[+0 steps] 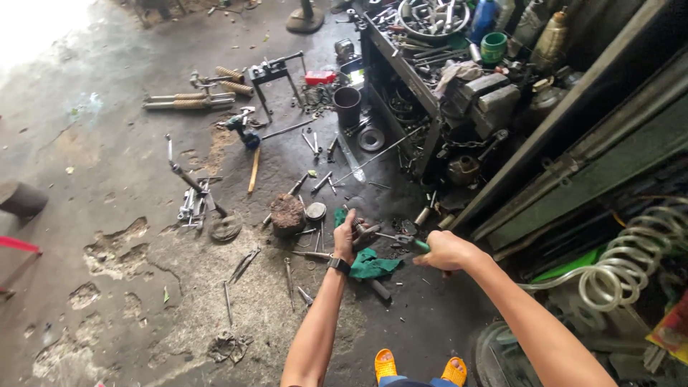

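Grip first: your left hand (pixel 346 236) is closed around a small metal part (pixel 367 233), thumb up, held just above the floor. Your right hand (pixel 446 251) is fisted on a green-handled tool (pixel 421 245), its thin shaft running left to meet the part. Both grips are tight, with no gap showing.

Step, as judged: you look to be working the tool's tip into or against the part while the left hand steadies it. Which way the tool turns can't be told. A next move would call for a firm left hold and the shaft kept in line with the part.

Directly under the hands is a crumpled green rag (pixel 369 265) on the dark concrete floor (pixel 107 179). Just beyond it stand a rusty round block (pixel 288 213) and a small metal disc (pixel 315 211), with loose bolts and wrenches scattered around.

Containers:
- flat red box (pixel 319 77) on the floor, well up-frame, beside a black bucket (pixel 347 106)
- blue bottle (pixel 485 16) and squat green tub (pixel 493 47) on the cluttered steel rack (pixel 401 57), top right
- yellow-and-red package (pixel 671 330) at the right edge, below a coiled clear hose (pixel 631 265); its print is too small to make out
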